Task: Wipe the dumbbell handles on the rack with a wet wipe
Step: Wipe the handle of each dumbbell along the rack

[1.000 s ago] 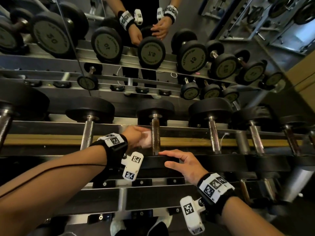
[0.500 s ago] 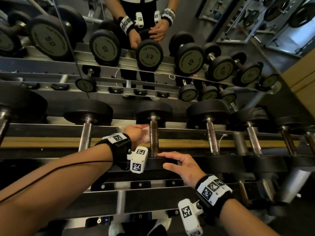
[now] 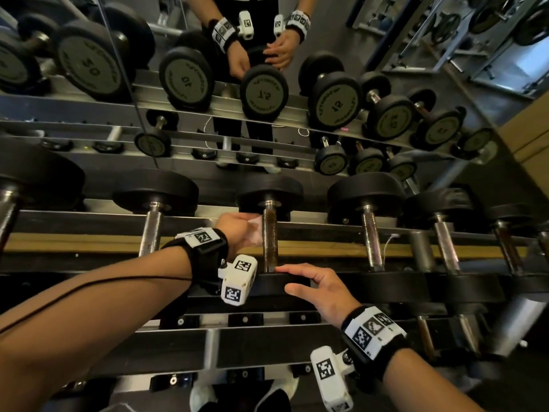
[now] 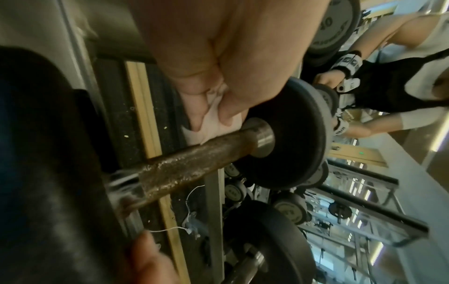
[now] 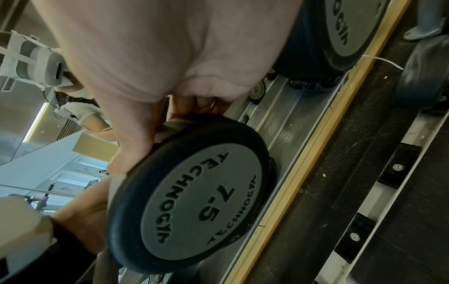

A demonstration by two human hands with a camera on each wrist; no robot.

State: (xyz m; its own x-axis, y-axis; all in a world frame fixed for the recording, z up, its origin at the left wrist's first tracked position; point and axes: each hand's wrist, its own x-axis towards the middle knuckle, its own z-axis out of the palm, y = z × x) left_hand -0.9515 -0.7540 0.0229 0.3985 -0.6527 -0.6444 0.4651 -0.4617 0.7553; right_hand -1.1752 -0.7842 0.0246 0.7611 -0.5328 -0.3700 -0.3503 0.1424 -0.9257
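A 7.5 dumbbell lies on the rack in front of me, its brownish knurled handle running away from me. My left hand pinches a crumpled white wet wipe and holds it against the handle's left side near the far head. My right hand rests on top of the near black head, fingers over its rim, thumb on its face.
More dumbbells sit left and right on the same rack, handles parallel and close together. A mirror behind reflects the rack and my arms. A lower rack rail runs beneath my wrists.
My left hand with the wipe has slid up the handle toward the far head. My right hand stays on the near head.
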